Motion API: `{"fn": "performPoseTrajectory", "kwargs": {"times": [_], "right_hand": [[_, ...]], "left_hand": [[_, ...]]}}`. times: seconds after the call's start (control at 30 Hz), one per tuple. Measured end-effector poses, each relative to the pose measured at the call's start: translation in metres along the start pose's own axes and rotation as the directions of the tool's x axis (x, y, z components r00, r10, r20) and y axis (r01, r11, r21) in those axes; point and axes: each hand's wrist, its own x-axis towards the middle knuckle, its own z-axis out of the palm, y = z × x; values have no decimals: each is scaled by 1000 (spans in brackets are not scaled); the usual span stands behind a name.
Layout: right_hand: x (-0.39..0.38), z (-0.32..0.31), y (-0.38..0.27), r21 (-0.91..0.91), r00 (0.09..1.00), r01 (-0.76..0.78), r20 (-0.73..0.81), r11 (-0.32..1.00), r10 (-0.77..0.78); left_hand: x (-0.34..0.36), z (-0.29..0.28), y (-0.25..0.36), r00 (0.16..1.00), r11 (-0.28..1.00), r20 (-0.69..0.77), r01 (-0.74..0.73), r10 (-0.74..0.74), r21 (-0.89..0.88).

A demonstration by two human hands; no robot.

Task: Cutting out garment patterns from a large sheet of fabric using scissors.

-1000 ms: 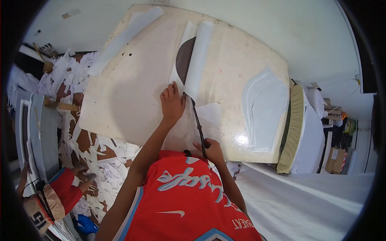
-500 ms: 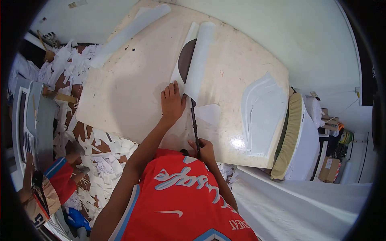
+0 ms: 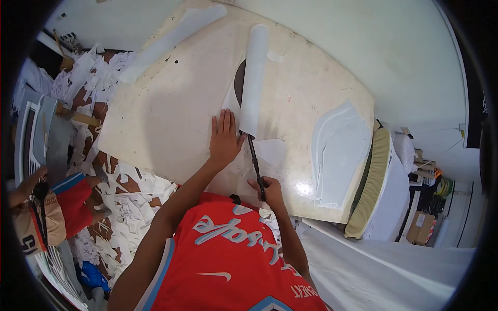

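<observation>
A long white sheet (image 3: 254,78), partly rolled, lies on the pale board (image 3: 171,114), its near end toward me. A dark, curved piece (image 3: 239,85) shows along its left side. My left hand (image 3: 224,141) rests open beside the near end of the roll, fingers stretched out and thumb close to the roll's lower edge. Closer to my body, my right hand (image 3: 269,192) is closed around the near end of a long, thin black tool (image 3: 254,158). The tool's far end meets the roll's near end; its exact kind is unclear.
At right, stacked white curved sheets (image 3: 342,155) lie on the board. Another long white strip (image 3: 181,39) is at far left. Paper scraps (image 3: 140,194) cover the floor at left, where another person (image 3: 62,207) is partly visible. White cloth (image 3: 373,269) spreads at lower right.
The sheet's rolled part has shifted slightly left and covers more of the dark piece. My right hand and the black tool have moved a little right in view.
</observation>
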Motion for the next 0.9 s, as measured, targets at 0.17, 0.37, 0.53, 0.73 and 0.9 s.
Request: {"fn": "performPoseTrajectory", "kwargs": {"times": [0.17, 0.37, 0.53, 0.73, 0.9], "right_hand": [[15, -9, -14, -54, 996, 79, 37, 995, -77], [19, -9, 0, 11, 993, 73, 87, 997, -74], [18, -10, -4, -29, 995, 56, 80, 998, -53], [25, -31, -8, -73, 991, 39, 128, 997, -29], [38, -45, -22, -133, 986, 60, 163, 989, -37]], "left_hand": [[3, -1, -2, 999, 999, -39, 1, -3, -46], [34, -32, 17, 993, 952, 7, -110, 117, -285], [47, -22, 11, 987, 965, 128, -57, 93, -255], [18, -3, -4, 998, 993, -2, 57, -57, -108], [14, 4, -20, 996, 992, 43, -67, 72, -110]]}}
